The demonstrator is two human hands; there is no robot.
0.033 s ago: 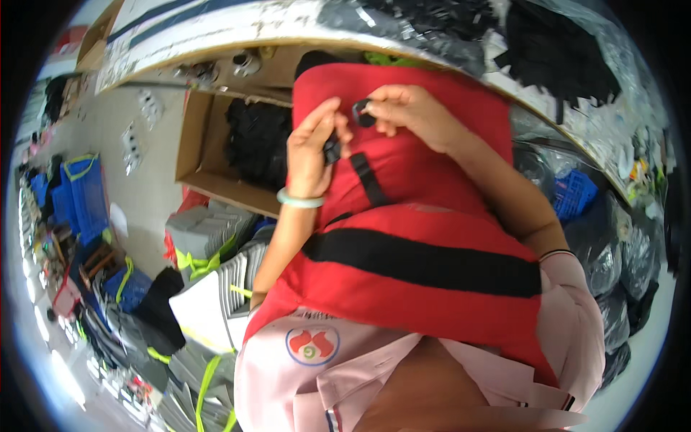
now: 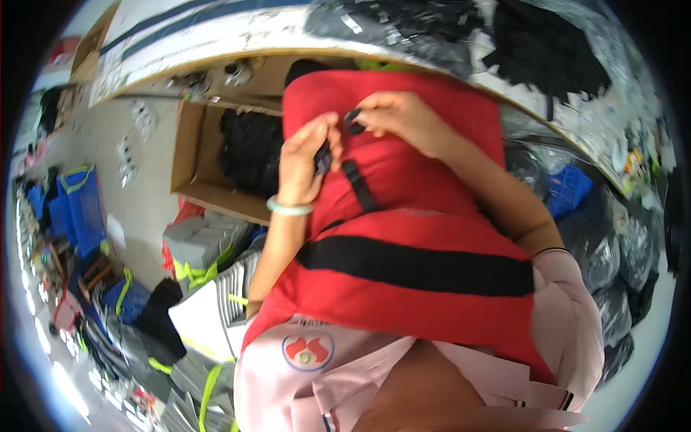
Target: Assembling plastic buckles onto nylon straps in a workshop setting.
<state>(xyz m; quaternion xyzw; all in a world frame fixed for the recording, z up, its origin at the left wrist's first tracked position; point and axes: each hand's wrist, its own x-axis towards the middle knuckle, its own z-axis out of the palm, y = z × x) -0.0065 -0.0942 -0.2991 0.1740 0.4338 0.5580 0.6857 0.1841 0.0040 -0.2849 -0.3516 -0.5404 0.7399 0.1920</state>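
Note:
Over the red apron (image 2: 410, 191) on my lap, both hands are raised close together. My left hand (image 2: 301, 162), with a pale bangle (image 2: 289, 208) at the wrist, is closed around a small dark piece (image 2: 322, 158) that looks like a plastic buckle part. My right hand (image 2: 407, 122) pinches a small black looped piece (image 2: 353, 121) between thumb and fingers. A slight gap separates the two pieces. Below them a short black strap (image 2: 361, 187) lies on the apron; whether it joins either piece cannot be made out. A wide black band (image 2: 417, 265) crosses the apron at my waist.
An open cardboard box (image 2: 194, 144) of black pieces stands left of my lap. The white worktable (image 2: 209, 39) ahead carries black strips (image 2: 551, 54) and plastic bags. Grey stacked pieces (image 2: 205, 237) lie at left, and a blue basket (image 2: 568, 191) sits among bags at right.
Both hands sit slightly further left and lower in the picture, as does most of the scene. The black looped piece in my right hand has turned and shows less of its opening.

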